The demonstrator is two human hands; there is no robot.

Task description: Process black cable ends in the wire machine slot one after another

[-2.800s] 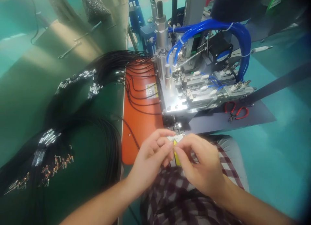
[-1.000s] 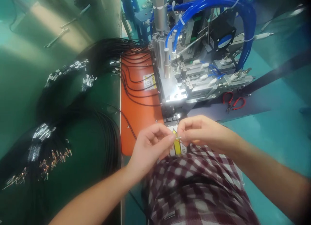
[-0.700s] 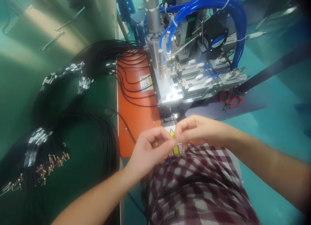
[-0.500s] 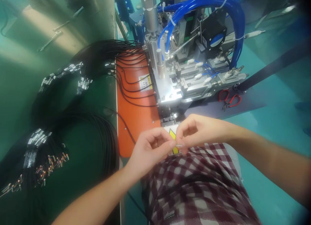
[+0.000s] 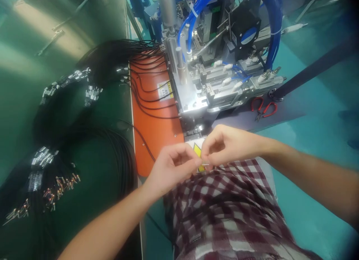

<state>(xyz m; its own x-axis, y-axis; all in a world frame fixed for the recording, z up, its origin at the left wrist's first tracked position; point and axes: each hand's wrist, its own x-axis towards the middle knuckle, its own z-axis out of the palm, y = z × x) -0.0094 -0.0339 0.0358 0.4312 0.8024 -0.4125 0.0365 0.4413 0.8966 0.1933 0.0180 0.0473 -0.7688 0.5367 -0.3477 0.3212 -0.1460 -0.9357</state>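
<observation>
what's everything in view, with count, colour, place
green table: one, green, left
orange plate: one, orange, centre
black cables: many, black, table and plate
metallic pieces: many, silver, among cables
wire ends: many, coppery, lower left
label: one, yellow-white, on plate
machine: one, mostly silver, upper centre
hoses: several, blue, above machine
pliers: one pair, red-handled, right
bar: one, dark, right
floor: one, teal, right
sign: one, yellow-white, lower centre
checked garment: one, maroon-white, lower centre
thin piece: one, pale, lower centre
left hand: one, bare, at thin piece
right hand: one, bare, at thin piece
</observation>
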